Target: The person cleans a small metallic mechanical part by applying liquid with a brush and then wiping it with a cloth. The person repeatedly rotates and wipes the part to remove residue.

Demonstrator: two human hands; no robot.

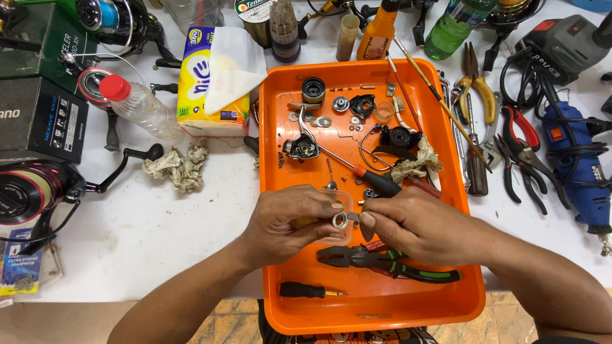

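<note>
two hands, left hand (290,223) and right hand (414,226), pinch a small metal ring (340,221) together over an orange tray (280,127); reel parts (306,148) lie stripped and scattered, reassembly seemingly far off.

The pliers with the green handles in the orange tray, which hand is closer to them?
Right. The right hand hovers just above the green-handled pliers, nearly touching; the left hand sits farther to their left.

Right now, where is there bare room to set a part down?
Bare white table lies left of the orange tray, below the crumpled rag. The tray's near strip beside the small black screwdriver is free. Its far half and the pliers side are crowded.
</note>
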